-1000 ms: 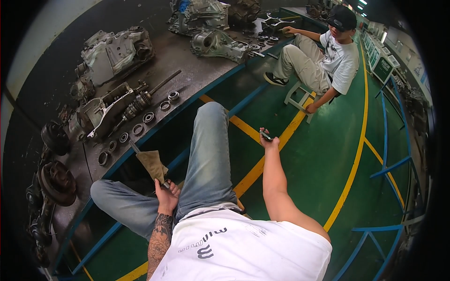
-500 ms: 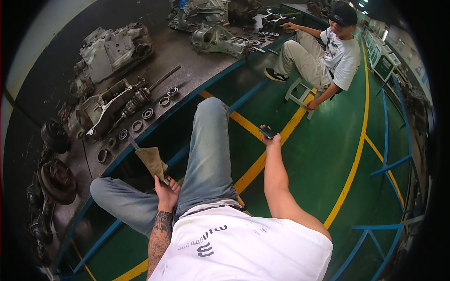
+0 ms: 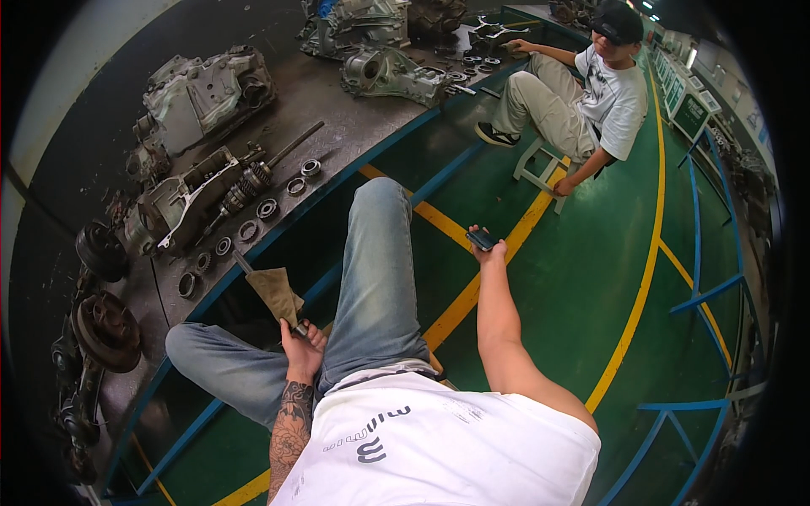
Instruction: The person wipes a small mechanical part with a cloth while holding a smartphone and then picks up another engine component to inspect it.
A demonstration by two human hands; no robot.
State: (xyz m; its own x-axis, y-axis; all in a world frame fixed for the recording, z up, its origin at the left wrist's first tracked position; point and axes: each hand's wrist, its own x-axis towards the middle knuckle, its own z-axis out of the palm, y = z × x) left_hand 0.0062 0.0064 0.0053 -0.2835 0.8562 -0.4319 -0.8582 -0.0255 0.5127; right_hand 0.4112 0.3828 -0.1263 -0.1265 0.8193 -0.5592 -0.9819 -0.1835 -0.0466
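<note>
In my left hand (image 3: pixel 305 347), resting low between my thighs, is a metal shaft (image 3: pixel 242 262). A tan cloth (image 3: pixel 274 292) is wrapped around its middle, hiding part of it, and its bare tip points toward the bench edge. My right hand (image 3: pixel 494 253) is held out over the floor, closed around a dark, flat, phone-like device (image 3: pixel 482 239). Closest to the shaft tip on the bench are metal bearing rings (image 3: pixel 224 246), laid in a row beside an opened gearbox housing (image 3: pixel 181 198) with a gear shaft (image 3: pixel 246 187).
The metal-topped bench (image 3: pixel 312 93) with a blue frame runs along my left. More grey housings (image 3: pixel 207 97) and rusty brake drums (image 3: pixel 108 331) stand on it. A co-worker (image 3: pixel 609 105) sits on a small stool (image 3: pixel 531 171) ahead. Blue rails (image 3: pixel 693 211) line the right side of the green floor.
The view has shifted very slightly. Both hands keep their hold on the shaft and the device, with no clear movement.
</note>
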